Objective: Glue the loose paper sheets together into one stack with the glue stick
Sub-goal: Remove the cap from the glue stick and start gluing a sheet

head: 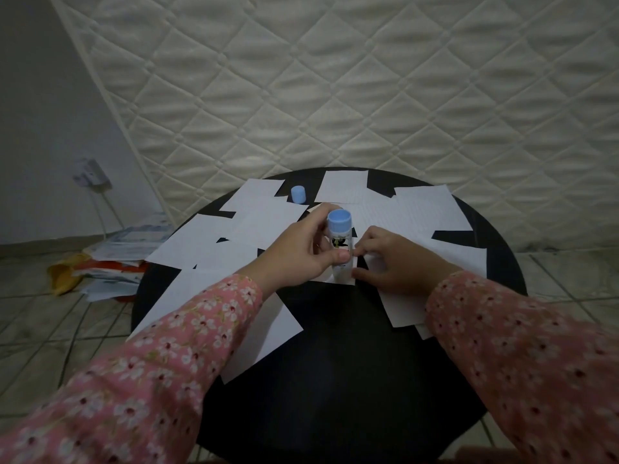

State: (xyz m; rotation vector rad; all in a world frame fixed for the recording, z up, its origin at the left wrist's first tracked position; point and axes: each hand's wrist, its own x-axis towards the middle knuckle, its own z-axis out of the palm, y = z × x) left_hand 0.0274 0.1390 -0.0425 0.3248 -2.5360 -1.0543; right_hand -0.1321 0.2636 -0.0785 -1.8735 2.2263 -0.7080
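Observation:
Several loose white paper sheets (428, 209) lie scattered over a round black table (335, 380). My left hand (301, 249) grips a white glue stick (341, 239) with a blue base turned up, its other end pressed down on a small sheet. My right hand (395, 259) rests beside it, its fingertips pinching that sheet's edge (368, 262). The stick's blue cap (298, 194) stands apart at the table's far side.
A quilted mattress (368, 95) leans upright just behind the table. On the tiled floor to the left lies a heap of papers and packets (110, 262). A wall socket with a plug (92, 175) sits at far left.

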